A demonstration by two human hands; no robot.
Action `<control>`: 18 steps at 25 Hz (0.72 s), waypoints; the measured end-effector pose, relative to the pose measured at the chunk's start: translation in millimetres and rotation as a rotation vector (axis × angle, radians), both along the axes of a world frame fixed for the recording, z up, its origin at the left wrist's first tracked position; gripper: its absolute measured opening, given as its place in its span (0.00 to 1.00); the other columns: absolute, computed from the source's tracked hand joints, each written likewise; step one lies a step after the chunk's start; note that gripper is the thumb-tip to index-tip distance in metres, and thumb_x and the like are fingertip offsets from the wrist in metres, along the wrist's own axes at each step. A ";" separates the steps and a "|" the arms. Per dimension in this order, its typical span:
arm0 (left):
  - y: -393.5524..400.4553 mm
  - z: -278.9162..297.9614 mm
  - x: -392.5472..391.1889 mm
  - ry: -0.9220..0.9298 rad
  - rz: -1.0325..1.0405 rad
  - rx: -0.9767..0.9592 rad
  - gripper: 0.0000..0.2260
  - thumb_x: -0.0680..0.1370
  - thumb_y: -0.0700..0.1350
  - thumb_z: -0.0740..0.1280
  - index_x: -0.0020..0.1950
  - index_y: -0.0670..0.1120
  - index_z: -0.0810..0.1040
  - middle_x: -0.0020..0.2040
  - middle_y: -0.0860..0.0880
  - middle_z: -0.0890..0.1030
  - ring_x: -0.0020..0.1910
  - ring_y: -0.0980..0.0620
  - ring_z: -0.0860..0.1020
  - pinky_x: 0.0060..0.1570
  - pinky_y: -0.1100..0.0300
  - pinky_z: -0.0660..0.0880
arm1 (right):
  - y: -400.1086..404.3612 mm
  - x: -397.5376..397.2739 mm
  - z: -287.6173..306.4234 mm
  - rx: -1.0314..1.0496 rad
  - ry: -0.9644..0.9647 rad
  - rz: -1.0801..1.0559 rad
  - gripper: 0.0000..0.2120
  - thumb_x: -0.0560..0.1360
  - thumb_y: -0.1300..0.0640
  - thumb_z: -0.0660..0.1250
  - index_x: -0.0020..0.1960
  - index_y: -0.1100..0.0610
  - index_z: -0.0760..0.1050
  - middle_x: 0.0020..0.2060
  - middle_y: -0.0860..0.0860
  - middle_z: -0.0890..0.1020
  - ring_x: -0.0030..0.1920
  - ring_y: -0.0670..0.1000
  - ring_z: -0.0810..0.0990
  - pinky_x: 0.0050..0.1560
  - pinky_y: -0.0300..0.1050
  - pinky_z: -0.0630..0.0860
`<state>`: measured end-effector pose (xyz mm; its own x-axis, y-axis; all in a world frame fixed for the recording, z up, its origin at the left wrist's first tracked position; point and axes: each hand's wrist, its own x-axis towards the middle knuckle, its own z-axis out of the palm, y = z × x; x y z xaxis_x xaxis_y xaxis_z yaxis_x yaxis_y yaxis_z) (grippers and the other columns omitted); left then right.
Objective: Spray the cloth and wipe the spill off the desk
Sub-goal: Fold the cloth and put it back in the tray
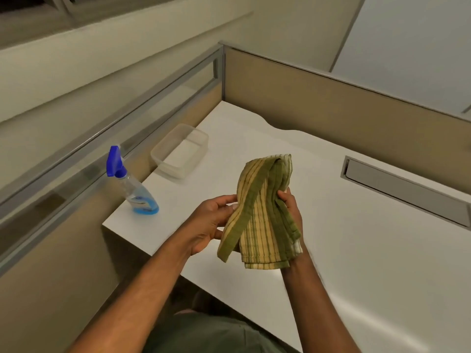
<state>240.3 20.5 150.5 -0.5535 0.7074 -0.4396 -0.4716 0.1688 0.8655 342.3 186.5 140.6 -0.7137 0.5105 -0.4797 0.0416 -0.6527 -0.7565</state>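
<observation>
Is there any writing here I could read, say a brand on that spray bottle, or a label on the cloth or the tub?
No text can be read in this view.
Spray bottle: a label patch sits low on its front, too blurred to read.
Striped cloth, held in both hands: no tag or print visible.
Clear plastic tub: no marking visible.
White desk: no marking visible.

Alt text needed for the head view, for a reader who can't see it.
Both hands hold a bunched green-and-yellow striped cloth above a white desk, the left hand on its left edge, the right hand behind its right side. A blue-capped spray bottle and a clear plastic container stand at the desk's left.
</observation>
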 end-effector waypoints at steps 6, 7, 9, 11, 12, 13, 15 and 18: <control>-17.1 3.7 -45.6 -0.042 0.009 0.070 0.18 0.74 0.58 0.75 0.62 0.55 0.86 0.58 0.44 0.88 0.54 0.47 0.87 0.53 0.47 0.85 | -13.7 -55.3 13.5 0.281 0.043 0.134 0.15 0.85 0.55 0.63 0.71 0.51 0.76 0.66 0.61 0.82 0.66 0.61 0.83 0.69 0.62 0.79; -18.9 5.5 -52.4 -0.068 0.010 0.117 0.16 0.75 0.58 0.75 0.61 0.55 0.87 0.59 0.44 0.88 0.55 0.47 0.87 0.54 0.49 0.85 | -14.6 -61.0 14.3 0.299 0.049 0.138 0.14 0.85 0.56 0.63 0.69 0.50 0.78 0.63 0.58 0.85 0.61 0.57 0.86 0.62 0.57 0.84; -19.5 10.5 -65.5 -0.105 0.008 0.194 0.17 0.73 0.58 0.75 0.60 0.55 0.88 0.59 0.45 0.88 0.54 0.49 0.88 0.51 0.55 0.85 | -20.3 -73.7 22.0 0.320 0.057 0.139 0.12 0.85 0.56 0.63 0.64 0.46 0.80 0.56 0.51 0.88 0.54 0.53 0.88 0.50 0.48 0.86; -16.6 11.8 -76.1 -0.100 0.046 0.231 0.16 0.73 0.57 0.76 0.59 0.55 0.88 0.59 0.45 0.88 0.55 0.49 0.88 0.51 0.57 0.85 | -25.0 -83.7 26.2 0.364 0.043 0.099 0.12 0.85 0.56 0.63 0.61 0.45 0.82 0.54 0.50 0.89 0.52 0.51 0.89 0.47 0.44 0.86; -14.8 11.0 -81.1 -0.082 0.080 0.237 0.15 0.75 0.55 0.75 0.60 0.54 0.88 0.59 0.44 0.88 0.57 0.48 0.87 0.52 0.57 0.85 | -28.0 -87.1 28.1 0.392 0.040 0.079 0.12 0.85 0.56 0.63 0.61 0.45 0.83 0.54 0.50 0.89 0.52 0.51 0.89 0.47 0.43 0.86; -13.1 9.4 -87.4 -0.048 0.111 0.222 0.13 0.78 0.52 0.74 0.61 0.52 0.87 0.60 0.43 0.87 0.59 0.45 0.87 0.54 0.54 0.85 | -29.3 -90.4 25.4 0.413 0.038 0.071 0.11 0.86 0.56 0.63 0.61 0.46 0.83 0.55 0.50 0.89 0.53 0.51 0.89 0.47 0.42 0.85; -11.7 6.0 -99.7 0.085 0.148 0.142 0.10 0.83 0.47 0.70 0.64 0.49 0.84 0.60 0.42 0.87 0.62 0.41 0.85 0.61 0.47 0.84 | -33.1 -94.4 22.3 0.466 0.009 0.087 0.11 0.86 0.53 0.62 0.63 0.44 0.81 0.57 0.47 0.88 0.55 0.49 0.88 0.47 0.40 0.85; -13.0 4.5 -119.8 0.302 0.155 -0.010 0.08 0.85 0.47 0.68 0.63 0.50 0.82 0.57 0.45 0.87 0.59 0.44 0.86 0.63 0.39 0.82 | -34.9 -99.0 17.8 0.635 -0.071 0.237 0.13 0.86 0.50 0.62 0.66 0.33 0.73 0.59 0.32 0.83 0.60 0.36 0.83 0.47 0.32 0.82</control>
